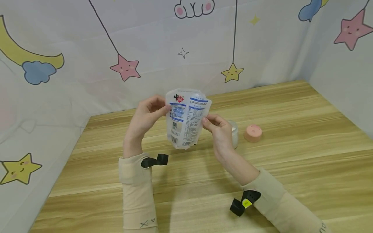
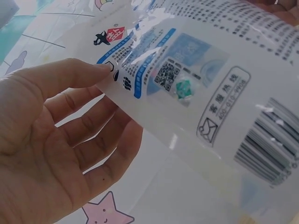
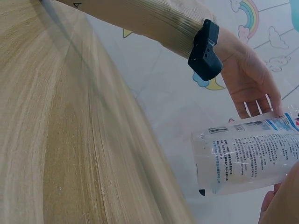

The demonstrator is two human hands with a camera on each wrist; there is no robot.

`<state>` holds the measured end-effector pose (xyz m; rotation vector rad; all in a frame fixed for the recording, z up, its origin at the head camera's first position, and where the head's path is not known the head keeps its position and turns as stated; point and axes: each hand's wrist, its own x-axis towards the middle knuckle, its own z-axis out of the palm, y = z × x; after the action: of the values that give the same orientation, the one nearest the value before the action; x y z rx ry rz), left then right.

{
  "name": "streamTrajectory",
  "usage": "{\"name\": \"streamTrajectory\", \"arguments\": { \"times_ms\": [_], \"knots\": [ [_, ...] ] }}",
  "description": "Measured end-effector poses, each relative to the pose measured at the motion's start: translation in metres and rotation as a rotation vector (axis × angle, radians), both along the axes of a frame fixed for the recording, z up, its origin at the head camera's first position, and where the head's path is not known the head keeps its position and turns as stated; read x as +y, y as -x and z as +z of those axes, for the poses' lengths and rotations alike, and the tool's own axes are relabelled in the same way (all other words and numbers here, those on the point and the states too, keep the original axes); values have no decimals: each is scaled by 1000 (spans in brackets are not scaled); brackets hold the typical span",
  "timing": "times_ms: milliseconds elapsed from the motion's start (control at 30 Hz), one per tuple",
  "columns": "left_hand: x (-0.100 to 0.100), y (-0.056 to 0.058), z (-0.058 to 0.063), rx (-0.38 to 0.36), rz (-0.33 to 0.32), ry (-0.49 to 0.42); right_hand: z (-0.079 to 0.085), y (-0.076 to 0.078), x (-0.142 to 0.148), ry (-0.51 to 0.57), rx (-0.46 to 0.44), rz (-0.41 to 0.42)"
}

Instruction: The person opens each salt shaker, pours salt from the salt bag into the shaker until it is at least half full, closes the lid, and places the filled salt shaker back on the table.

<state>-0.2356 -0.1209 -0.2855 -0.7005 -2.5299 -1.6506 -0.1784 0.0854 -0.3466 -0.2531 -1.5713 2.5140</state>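
Note:
A translucent plastic salt bag (image 1: pixel 187 124) with blue and black print hangs upright between both hands, above the table. My left hand (image 1: pixel 145 121) pinches its upper left edge. In the left wrist view the thumb of that left hand (image 2: pixel 51 135) lies on the printed face and the other fingers are behind the film. At the bag's right edge, my right hand (image 1: pixel 222 136) pinches the film between thumb and fingers. In the right wrist view the bag (image 3: pixel 247 161) shows dense text, and only a little of the right hand (image 3: pixel 285 200) appears.
Behind the right hand stands a clear jar (image 1: pixel 235 136), partly hidden by it. A round pink lid-like piece (image 1: pixel 253 133) sits on the wooden table (image 1: pixel 291 155) to its right. A white cloth (image 1: pixel 157 42) printed with stars and clouds hangs around the table.

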Motion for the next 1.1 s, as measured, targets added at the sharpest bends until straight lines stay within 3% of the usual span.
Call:
{"name": "streamTrajectory", "arguments": {
  "times_ms": [833,1100],
  "knots": [
    [-1,-4,4,1,45,-65,-4,1,0,-57,-43,34],
    [-3,-5,5,24,30,-104,-5,2,-2,-60,-46,23]
  ]
}}
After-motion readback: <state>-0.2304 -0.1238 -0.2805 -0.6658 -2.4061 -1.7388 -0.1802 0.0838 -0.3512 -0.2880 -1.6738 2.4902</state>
